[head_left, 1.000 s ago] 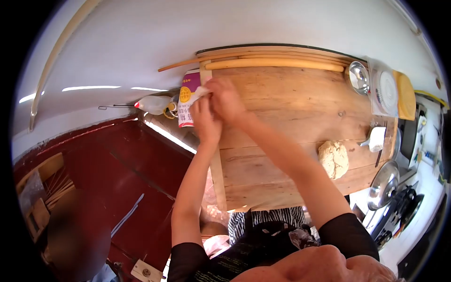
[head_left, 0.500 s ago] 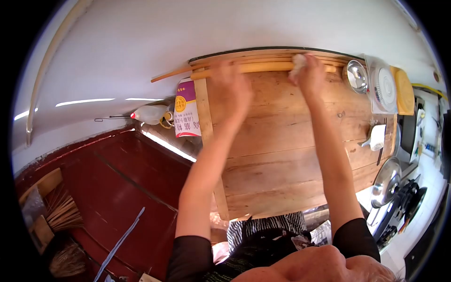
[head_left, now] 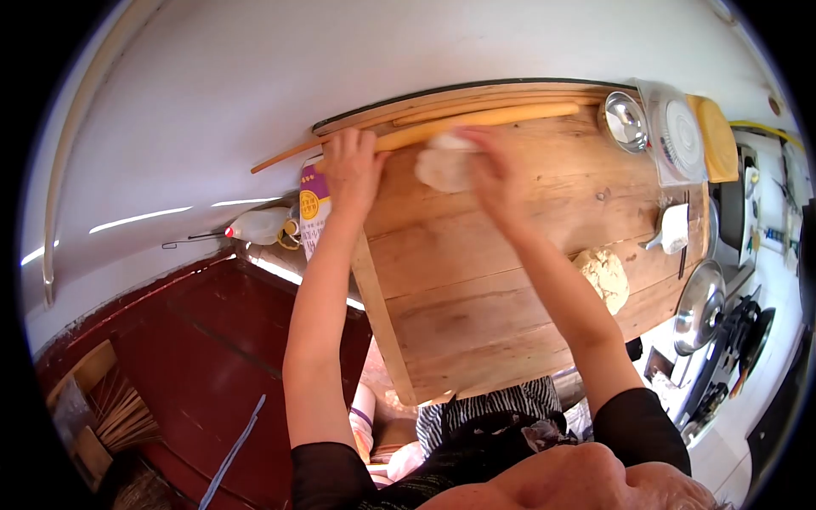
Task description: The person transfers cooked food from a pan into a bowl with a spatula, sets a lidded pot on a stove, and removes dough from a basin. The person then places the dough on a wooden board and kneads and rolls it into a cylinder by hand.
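Sleeves [head_left: 639, 425] come first, both black, plus some zebra-striped fabric [head_left: 497, 410] just below the near edge of the wooden table [head_left: 459, 319]. Bit further up there's a shiny metal lid [head_left: 697, 310] off to the right, and a rough lump of pale dough [head_left: 607, 279] on the boards, partly behind the right forearm, no fingers on it. Past that, a white scraper-looking thing [head_left: 674, 229] lies near the table's right edge with a thin dark stick beside it. Over on the left you get a plastic bottle [head_left: 257, 226] with a red cap, then a purple-and-white bag [head_left: 311, 206] partly hidden by the left arm. Right hand [head_left: 495, 170] is closed on a white wad [head_left: 444, 164] over the far part of the table, super blurry, so I can't tell if it's cloth or paper, or if it's touching the wood. Left hand [head_left: 351, 174] has its fingers curled over the left end of a long yellowish rolling pin [head_left: 489, 117], which lies slanted along the back, with a steel bowl [head_left: 624, 121] past its other end and the pale wall [head_left: 382, 42] behind everything
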Demonstrator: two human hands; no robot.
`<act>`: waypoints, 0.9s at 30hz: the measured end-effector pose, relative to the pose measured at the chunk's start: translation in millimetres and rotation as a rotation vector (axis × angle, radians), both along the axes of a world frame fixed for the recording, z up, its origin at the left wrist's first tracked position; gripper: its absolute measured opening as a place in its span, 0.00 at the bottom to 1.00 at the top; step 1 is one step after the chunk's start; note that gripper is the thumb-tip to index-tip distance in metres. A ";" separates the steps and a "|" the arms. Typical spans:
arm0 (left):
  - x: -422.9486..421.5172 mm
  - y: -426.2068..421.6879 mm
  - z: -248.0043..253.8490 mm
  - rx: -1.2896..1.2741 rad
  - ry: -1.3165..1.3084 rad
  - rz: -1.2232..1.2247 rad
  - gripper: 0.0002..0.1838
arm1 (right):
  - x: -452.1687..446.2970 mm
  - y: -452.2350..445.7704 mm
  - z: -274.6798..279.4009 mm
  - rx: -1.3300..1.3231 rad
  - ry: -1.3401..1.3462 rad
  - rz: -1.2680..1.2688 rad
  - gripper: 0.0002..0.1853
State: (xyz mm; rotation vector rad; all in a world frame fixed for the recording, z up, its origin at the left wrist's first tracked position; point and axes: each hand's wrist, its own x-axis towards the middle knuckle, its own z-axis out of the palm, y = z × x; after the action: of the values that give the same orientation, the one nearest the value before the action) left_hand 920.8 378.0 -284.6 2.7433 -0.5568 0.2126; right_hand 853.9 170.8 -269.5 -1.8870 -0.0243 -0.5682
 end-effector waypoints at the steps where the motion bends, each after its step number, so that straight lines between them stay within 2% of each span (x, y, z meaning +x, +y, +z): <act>1: -2.3 -13.6 5.4 -0.042 -0.004 -0.069 0.14 | -15.9 -33.9 2.6 -0.074 0.103 -0.152 0.21; 2: -2.2 -30.7 1.5 -0.101 -0.056 -0.123 0.14 | -26.7 -60.6 8.5 0.069 0.193 -0.267 0.21; 4: 4.3 -62.9 -6.1 -0.161 -0.107 -0.178 0.14 | -34.7 -117.1 -23.0 -0.502 0.129 -0.526 0.19; 5: 7.8 -76.6 -7.5 -0.160 -0.125 -0.179 0.16 | -35.7 -120.7 -30.3 -0.501 0.130 -0.528 0.19; 7: 8.9 -94.0 -0.7 -0.156 -0.144 -0.179 0.17 | -34.8 -125.1 -38.6 -0.844 0.281 -0.554 0.23; 9: 10.6 -106.0 11.1 0.020 0.034 -0.104 0.20 | -29.7 -124.1 -43.7 -0.786 0.326 -0.559 0.25; 13: 12.3 -113.5 10.3 0.107 0.034 -0.096 0.21 | -29.9 -119.4 -39.9 -0.733 0.346 -0.551 0.28; 16: 11.6 -111.4 -11.4 0.072 -0.089 -0.146 0.21 | -27.4 -117.5 -40.9 -0.690 0.331 -0.539 0.27; 18: 19.8 -113.2 -19.4 0.153 -0.285 -0.125 0.20 | -24.6 -117.8 -39.9 -0.692 0.300 -0.518 0.26; 20: 27.4 -112.9 -22.9 0.247 -0.232 -0.172 0.19 | -25.4 -117.3 -38.8 -0.696 0.279 -0.490 0.26; 22: 31.5 -110.1 -9.2 0.337 -0.188 -0.221 0.18 | -22.5 -119.5 -38.5 -0.693 0.299 -0.477 0.25; 24: 37.3 -104.7 12.7 0.197 -0.090 -0.235 0.13 | -17.8 -123.6 -40.3 -0.743 0.248 -0.471 0.24; 27: 56.6 -99.2 64.9 0.163 0.178 -0.250 0.08 | -8.6 -128.5 -50.1 -0.797 0.198 -0.461 0.22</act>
State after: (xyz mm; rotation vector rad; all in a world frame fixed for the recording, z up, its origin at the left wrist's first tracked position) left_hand 977.5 278.8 -219.7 2.7730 -0.8914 -0.1423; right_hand 845.3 42.3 -319.6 -2.7499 0.3729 -0.7443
